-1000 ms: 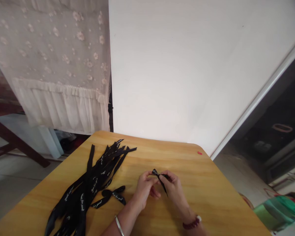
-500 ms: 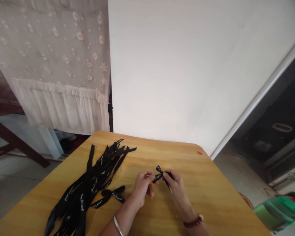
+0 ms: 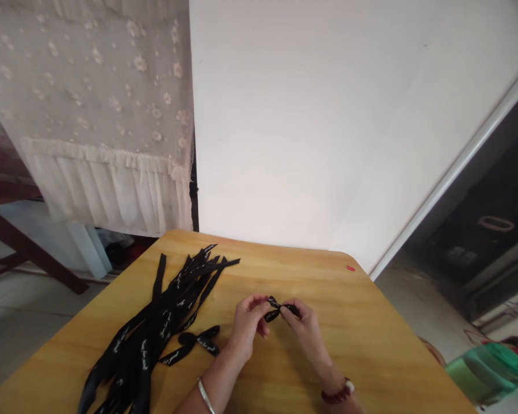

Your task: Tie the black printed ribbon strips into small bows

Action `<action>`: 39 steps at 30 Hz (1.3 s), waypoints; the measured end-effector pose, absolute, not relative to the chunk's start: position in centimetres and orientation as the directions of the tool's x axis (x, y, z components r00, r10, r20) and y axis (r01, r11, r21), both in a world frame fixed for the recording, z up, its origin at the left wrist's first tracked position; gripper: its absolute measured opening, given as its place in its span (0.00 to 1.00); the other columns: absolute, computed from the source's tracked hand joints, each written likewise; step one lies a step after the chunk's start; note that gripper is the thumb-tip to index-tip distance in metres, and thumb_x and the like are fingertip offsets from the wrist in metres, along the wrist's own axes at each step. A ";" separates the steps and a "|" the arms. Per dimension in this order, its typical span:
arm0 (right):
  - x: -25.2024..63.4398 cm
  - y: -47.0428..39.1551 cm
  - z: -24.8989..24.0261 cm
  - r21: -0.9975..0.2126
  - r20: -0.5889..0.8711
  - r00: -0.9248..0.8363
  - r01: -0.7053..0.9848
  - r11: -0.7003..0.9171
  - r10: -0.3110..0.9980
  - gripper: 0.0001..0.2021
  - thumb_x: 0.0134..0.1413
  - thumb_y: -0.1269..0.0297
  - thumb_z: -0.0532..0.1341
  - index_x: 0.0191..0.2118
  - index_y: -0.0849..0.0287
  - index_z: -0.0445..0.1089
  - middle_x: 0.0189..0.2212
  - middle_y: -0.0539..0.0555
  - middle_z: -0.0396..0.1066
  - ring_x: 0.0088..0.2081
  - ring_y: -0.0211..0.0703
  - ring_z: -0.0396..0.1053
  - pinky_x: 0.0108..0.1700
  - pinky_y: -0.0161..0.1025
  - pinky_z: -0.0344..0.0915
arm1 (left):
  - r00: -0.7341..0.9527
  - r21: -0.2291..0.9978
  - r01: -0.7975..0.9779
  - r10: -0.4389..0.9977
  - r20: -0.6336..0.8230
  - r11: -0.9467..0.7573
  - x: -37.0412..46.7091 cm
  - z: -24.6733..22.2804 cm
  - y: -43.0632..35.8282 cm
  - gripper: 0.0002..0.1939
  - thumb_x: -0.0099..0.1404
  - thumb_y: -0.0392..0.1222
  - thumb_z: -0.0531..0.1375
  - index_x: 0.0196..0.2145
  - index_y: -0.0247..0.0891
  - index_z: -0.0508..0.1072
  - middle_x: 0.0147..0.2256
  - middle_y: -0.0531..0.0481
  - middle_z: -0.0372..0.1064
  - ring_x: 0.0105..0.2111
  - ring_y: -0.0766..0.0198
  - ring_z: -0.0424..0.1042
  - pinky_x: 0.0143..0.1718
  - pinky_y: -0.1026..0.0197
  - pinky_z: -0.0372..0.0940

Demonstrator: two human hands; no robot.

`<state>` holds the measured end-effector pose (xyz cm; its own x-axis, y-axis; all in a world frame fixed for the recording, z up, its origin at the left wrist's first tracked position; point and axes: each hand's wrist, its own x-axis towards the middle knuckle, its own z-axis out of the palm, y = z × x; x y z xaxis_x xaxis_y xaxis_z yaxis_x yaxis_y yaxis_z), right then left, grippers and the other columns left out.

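Note:
Between my two hands, just above the wooden table, is a black ribbon bow [image 3: 273,314] with white script lettering. My left hand [image 3: 249,321] pinches the upper loop or tail at the bow's left side. Thumb and fingers of my right hand [image 3: 304,322] are closed on the bow near its knot and right side, hiding part of it. To the left of my left forearm lies another black bow [image 3: 197,339] with the same lettering. Beyond it a heap of loose black ribbon strips [image 3: 168,316] spreads along the table's left side.
The wooden table [image 3: 328,282] has a rounded far edge against a white panel [image 3: 285,144]. A small red piece [image 3: 350,268] lies near its far right corner. A lace curtain [image 3: 112,115] hangs at back left; a green translucent container [image 3: 486,374] stands at lower right.
My left hand has shifted from the bow's lower left part up to its upper left. The bow and my right hand have moved slightly left.

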<state>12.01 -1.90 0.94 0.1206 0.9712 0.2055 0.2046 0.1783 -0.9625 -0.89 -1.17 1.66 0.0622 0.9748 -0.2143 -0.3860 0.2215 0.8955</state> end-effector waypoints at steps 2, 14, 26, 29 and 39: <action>11.9 -2.0 0.8 -0.956 0.212 0.111 0.229 0.182 0.971 0.10 0.41 0.58 0.60 0.23 0.61 0.66 0.18 0.50 0.65 0.23 0.38 0.61 0.24 0.32 0.57 | 0.078 0.895 -0.377 0.971 -0.226 0.239 -0.8 1.8 -1.3 0.16 0.45 0.49 0.61 0.28 0.35 0.64 0.17 0.57 0.63 0.07 0.73 0.57 0.06 0.70 0.50; 11.6 -2.2 0.8 -0.962 0.192 0.039 0.207 0.180 0.981 0.06 0.42 0.63 0.60 0.23 0.60 0.67 0.19 0.49 0.66 0.24 0.38 0.63 0.25 0.32 0.58 | 0.126 0.938 -0.227 0.963 -0.237 0.261 -0.5 1.2 -1.3 0.10 0.47 0.44 0.59 0.22 0.36 0.62 0.08 0.60 0.55 0.06 0.71 0.56 0.04 0.71 0.48; 11.6 -2.2 1.1 -0.970 0.162 0.051 0.190 0.150 0.985 0.10 0.40 0.59 0.61 0.20 0.61 0.65 0.15 0.47 0.61 0.20 0.35 0.58 0.22 0.31 0.55 | 0.028 0.919 -0.324 0.973 -0.230 0.226 -0.6 1.3 -1.2 0.12 0.48 0.46 0.60 0.22 0.34 0.66 0.05 0.60 0.53 0.05 0.72 0.52 0.05 0.71 0.46; 11.8 -2.1 1.2 -0.966 0.178 0.100 0.205 0.155 0.979 0.10 0.40 0.59 0.61 0.20 0.61 0.65 0.14 0.46 0.59 0.19 0.34 0.56 0.21 0.31 0.53 | 0.009 0.886 -0.410 0.973 -0.231 0.214 -0.8 1.2 -1.0 0.13 0.46 0.44 0.61 0.27 0.32 0.68 0.10 0.58 0.60 0.06 0.73 0.54 0.06 0.71 0.48; 11.3 -2.1 0.7 -0.975 0.172 0.116 0.162 0.152 0.978 0.12 0.38 0.56 0.62 0.21 0.60 0.65 0.16 0.48 0.62 0.21 0.37 0.59 0.24 0.32 0.57 | 0.207 0.794 -0.518 0.948 -0.244 0.317 -0.3 0.5 -1.4 0.10 0.39 0.34 0.66 0.22 0.30 0.70 0.19 0.50 0.67 0.20 0.68 0.67 0.22 0.65 0.64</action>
